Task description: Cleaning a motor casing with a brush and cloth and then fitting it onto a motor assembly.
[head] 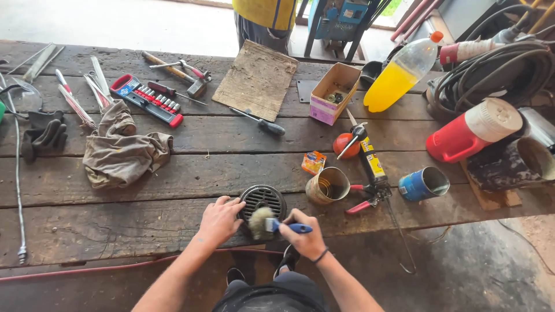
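The left hand (219,219) lay fingers-spread on the round metal grille (263,200), steadying it; the right hand (306,231) pinched a blue-handled brush (272,224), mid-scrub. Brushing further slats probably called for turning the grille.

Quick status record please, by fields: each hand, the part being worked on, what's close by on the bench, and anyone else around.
left hand: rests on the edge of the round metal grate, steadying it
right hand: grips the blue-handled brush, bristles against the grate's near rim
surface: worn wooden workbench
near right: rusty tin can, caulking gun, blue can
near left: crumpled cloth
other person: stands at the far side, torso only
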